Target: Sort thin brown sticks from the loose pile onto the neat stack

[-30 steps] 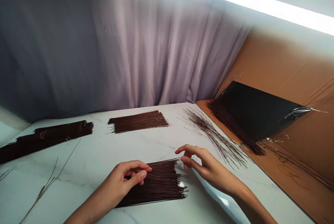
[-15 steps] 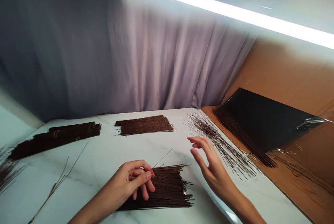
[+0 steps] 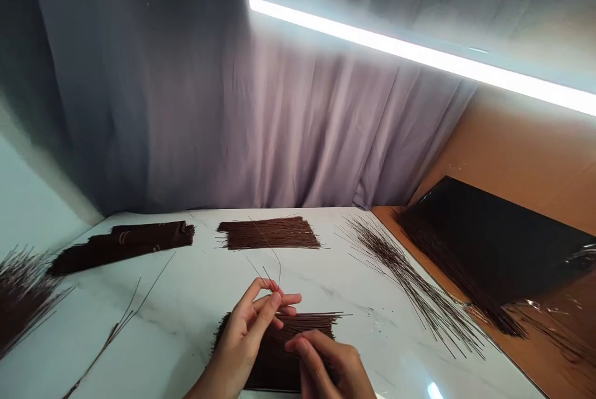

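Note:
My left hand (image 3: 254, 321) is raised over the near pile, thumb and forefinger pinched on a few thin brown wires (image 3: 279, 268). Their ends stick up above the fingers, one of them bent. To the right and a little lower, my right hand (image 3: 326, 362) is closed in a pinch; whatever lies between its fingertips is too small to make out. Beneath both hands lies a flat pile of dark brown wires (image 3: 274, 368), partly covered by them.
Another flat wire bundle (image 3: 270, 234) lies at the back, with dark brown packets (image 3: 135, 244) to its left. Loose wires fan out at right (image 3: 405, 268) and at far left (image 3: 23, 300). A small branched wire piece (image 3: 112, 334) lies left. A black sheet (image 3: 493, 244) rests on cardboard.
My right hand has come left and down from beside the loose wires, its fingers closing into a pinch. My left hand has turned upward, with wires now showing above its fingers. The view has shifted.

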Motion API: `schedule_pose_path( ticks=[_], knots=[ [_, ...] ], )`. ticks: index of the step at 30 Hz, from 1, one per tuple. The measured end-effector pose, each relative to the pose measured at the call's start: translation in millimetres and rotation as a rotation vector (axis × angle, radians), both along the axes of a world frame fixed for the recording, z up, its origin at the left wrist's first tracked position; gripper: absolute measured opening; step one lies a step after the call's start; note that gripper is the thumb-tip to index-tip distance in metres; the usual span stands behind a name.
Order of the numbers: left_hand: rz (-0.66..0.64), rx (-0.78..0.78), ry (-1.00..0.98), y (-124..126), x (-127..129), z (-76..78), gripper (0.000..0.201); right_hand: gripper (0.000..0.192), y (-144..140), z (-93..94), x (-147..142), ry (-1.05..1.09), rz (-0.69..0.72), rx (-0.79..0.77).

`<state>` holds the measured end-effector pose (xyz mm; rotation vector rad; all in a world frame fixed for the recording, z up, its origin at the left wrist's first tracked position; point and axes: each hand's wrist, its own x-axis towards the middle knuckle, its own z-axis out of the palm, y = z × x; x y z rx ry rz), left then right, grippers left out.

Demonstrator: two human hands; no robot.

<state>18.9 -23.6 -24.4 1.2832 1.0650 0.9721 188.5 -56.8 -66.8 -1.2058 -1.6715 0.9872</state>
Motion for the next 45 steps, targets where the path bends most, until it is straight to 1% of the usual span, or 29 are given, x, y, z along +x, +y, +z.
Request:
schedule_pose_path(
  ticks=[1, 3, 5, 6, 8, 9, 10, 11, 13, 14, 15, 16, 17, 18, 19, 20, 21, 22, 23, 25, 26, 27, 29, 32, 34, 36, 38, 42, 45],
  knots=[
    [-0.011, 0.031, 0.078, 2.8, -3.2, -4.4, 0.032, 0.055, 2.8, 4.6, 5.8, -0.009, -0.017, 0.003],
    [-0.031, 0.120, 0.299, 8.4, -10.9, -13.0, 0.031, 0.055, 11.3, 14.7, 25.8, -0.079, -0.081, 0.047],
    [-0.071, 0.232, 0.510, 13.3, -18.3, -20.0, 0.029, 0.055, 23.5, 21.9, 57.5, -0.217, -0.205, 0.134],
    [-0.106, 0.282, 0.581, 15.0, -21.2, -22.2, 0.026, 0.056, 30.5, 23.5, 77.2, -0.316, -0.284, 0.204],
    [-0.183, 0.344, 0.646, 17.0, -25.1, -23.3, 0.020, 0.061, 44.8, 23.1, 120.6, -0.573, -0.504, 0.293],
    [-0.208, 0.354, 0.657, 17.2, -26.5, -22.3, 0.019, 0.064, 51.5, 21.7, 142.0, -0.706, -0.581, 0.304],
    [-0.221, 0.354, 0.663, 17.2, -27.8, -20.7, 0.019, 0.069, 57.4, 20.1, 161.4, -0.820, -0.627, 0.306],
    [-0.224, 0.347, 0.666, 17.4, -29.4, -18.8, 0.019, 0.072, 62.2, 18.8, 177.5, -0.900, -0.611, 0.311],
    [-0.213, 0.327, 0.678, 20.7, -34.0, -16.3, 0.022, 0.078, 67.9, 18.0, 195.3, -1.019, -0.665, 0.386],
    [-0.201, 0.326, 0.689, 25.0, -37.2, -16.4, 0.022, 0.078, 68.7, 18.6, 195.6, -1.036, -0.689, 0.438],
    [-0.183, 0.340, 0.706, 31.9, -40.5, -17.6, 0.023, 0.074, 68.0, 19.6, 189.9, -1.023, -0.702, 0.492],
    [-0.155, 0.375, 0.730, 41.7, -43.6, -19.8, 0.022, 0.067, 65.8, 20.8, 178.7, -0.981, -0.674, 0.537],
    [-0.131, 0.448, 0.765, 54.2, -46.3, -22.6, 0.022, 0.057, 62.3, 21.7, 162.8, -0.915, -0.591, 0.570],
    [-0.075, 0.534, 0.812, 69.1, -48.2, -25.6, 0.022, 0.044, 57.5, 21.7, 143.6, -0.841, -0.469, 0.589],
    [-0.047, 0.566, 0.832, 85.6, -49.1, -28.3, 0.023, 0.033, 51.7, 20.6, 122.7, -0.785, -0.311, 0.603],
    [-0.025, 0.592, 0.845, 102.8, -49.1, -30.4, 0.023, 0.026, 45.4, 18.0, 101.8, -0.753, -0.164, 0.614],
    [-0.008, 0.620, 0.858, 119.6, -48.3, -31.6, 0.024, 0.023, 39.2, 13.7, 82.4, -0.751, -0.062, 0.617],
    [0.004, 0.651, 0.871, 135.2, -47.0, -32.0, 0.025, 0.025, 33.7, 7.8, 65.8, -0.761, -0.002, 0.609],
    [0.010, 0.681, 0.884, 148.9, -45.3, -31.8, 0.024, 0.031, 29.5, 0.6, 52.8, -0.766, 0.044, 0.608],
    [0.011, 0.739, 0.913, 169.4, -41.9, -31.1, 0.021, 0.045, 25.8, -15.3, 37.7, -0.752, 0.040, 0.703],
    [0.008, 0.764, 0.929, 176.2, -40.5, -31.3, 0.020, 0.047, 26.1, -22.6, 34.7, -0.748, 0.023, 0.745],
    [0.006, 0.787, 0.944, 181.2, -39.3, -32.1, 0.019, 0.047, 27.4, -28.7, 33.7, -0.740, 0.004, 0.783],
    [-0.006, 0.824, 0.975, 187.8, -37.7, -35.7, 0.017, 0.040, 30.7, -36.4, 34.3, -0.721, -0.008, 0.805],
    [-0.033, 0.860, 1.008, 194.2, -36.5, -43.7, 0.021, 0.024, 32.9, -38.9, 33.7, -0.667, -0.025, 0.819],
    [-0.038, 0.873, 1.017, 197.6, -35.7, -48.4, 0.028, 0.019, 32.3, -39.6, 30.7, -0.662, -0.039, 0.817],
    [-0.028, 0.880, 1.018, 199.6, -34.9, -51.6, 0.031, 0.017, 31.6, -43.1, 26.7, -0.660, -0.065, 0.804],
    [-0.012, 0.883, 1.016, 200.0, -34.2, -53.6, 0.031, 0.017, 32.0, -49.9, 22.8, -0.654, -0.105, 0.793],
    [0.026, 0.881, 1.012, 197.9, -33.0, -56.9, 0.031, 0.023, 34.2, -62.3, 17.3, -0.698, -0.194, 0.877],
    [0.064, 0.867, 1.004, 197.3, -33.0, -58.4, 0.032, 0.027, 34.0, -60.6, 16.3, -0.757, -0.251, 0.934]
  ],
)
